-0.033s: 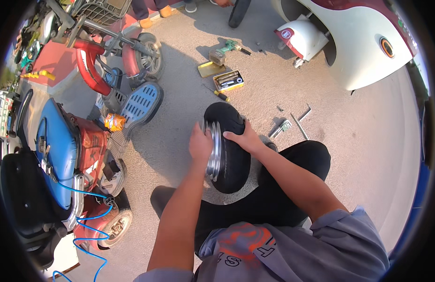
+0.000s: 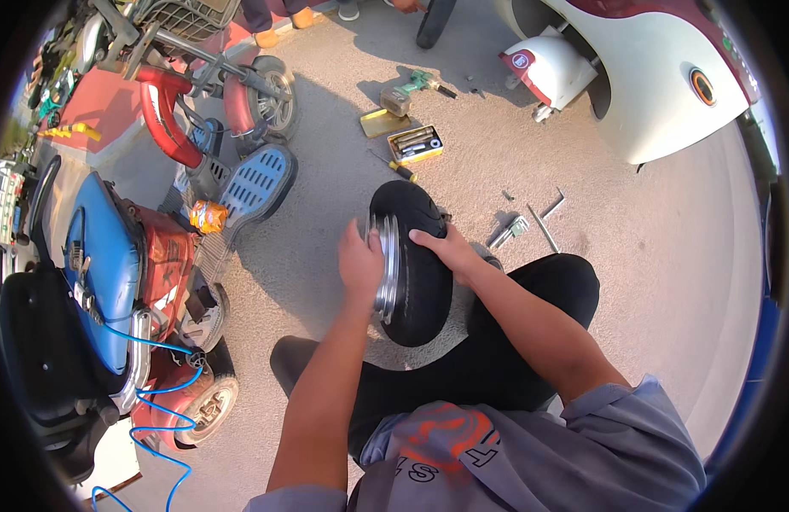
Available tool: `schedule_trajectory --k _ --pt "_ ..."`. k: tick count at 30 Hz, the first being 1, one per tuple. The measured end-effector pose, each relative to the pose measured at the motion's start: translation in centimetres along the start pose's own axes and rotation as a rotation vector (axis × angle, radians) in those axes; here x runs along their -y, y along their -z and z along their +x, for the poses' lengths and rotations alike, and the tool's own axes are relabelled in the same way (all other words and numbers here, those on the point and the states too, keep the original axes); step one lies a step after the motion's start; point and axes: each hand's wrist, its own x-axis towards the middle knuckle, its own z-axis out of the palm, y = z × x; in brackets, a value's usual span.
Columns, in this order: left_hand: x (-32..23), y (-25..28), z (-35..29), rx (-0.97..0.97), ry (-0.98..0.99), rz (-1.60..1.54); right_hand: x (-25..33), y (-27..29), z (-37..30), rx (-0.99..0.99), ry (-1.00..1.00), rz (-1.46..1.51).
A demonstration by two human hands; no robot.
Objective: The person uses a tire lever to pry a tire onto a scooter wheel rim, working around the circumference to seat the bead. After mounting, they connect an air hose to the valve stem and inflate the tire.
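A small scooter wheel (image 2: 416, 282), black tyre on a silver rim, stands upright on the gritty ground in front of my black-trousered legs. My left hand (image 2: 360, 264) presses against the rim's left face, fingers curled over its edge. My right hand (image 2: 450, 249) lies over the top of the tyre and grips it from the right. Both forearms reach in from below.
A red scooter (image 2: 198, 102) and a blue-and-red one (image 2: 113, 264) with a blue cable (image 2: 160, 427) stand at left. A yellow socket box (image 2: 414, 143), drill (image 2: 416, 84), screwdriver (image 2: 397, 168) and wrenches (image 2: 531, 220) lie beyond the wheel. White scooter bodywork (image 2: 650, 94) is at upper right.
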Motion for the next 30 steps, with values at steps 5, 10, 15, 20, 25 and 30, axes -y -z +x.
schedule_trajectory --k 5,10,15,20,25,30 --pt "-1.5 2.3 -10.5 0.093 -0.126 0.245 0.8 -1.4 0.3 0.152 -0.234 0.487" --pt "-0.6 1.1 -9.1 -0.067 -0.006 0.143 2.5 -6.3 1.2 0.151 -0.243 0.559" --pt "3.0 5.9 -5.4 -0.039 0.194 -0.049 5.8 -9.6 2.2 0.344 -0.344 0.354" --pt "10.4 10.4 -3.6 0.086 0.370 -0.653 8.5 -9.2 9.6 0.557 -0.220 -0.335" --pt "16.4 8.5 -5.2 0.181 0.615 -0.878 8.2 -0.2 21.6 0.197 -0.002 -1.152" --pt "22.3 7.9 -7.4 0.186 0.691 -0.938 1.8 4.8 30.3 0.225 -0.063 -1.312"
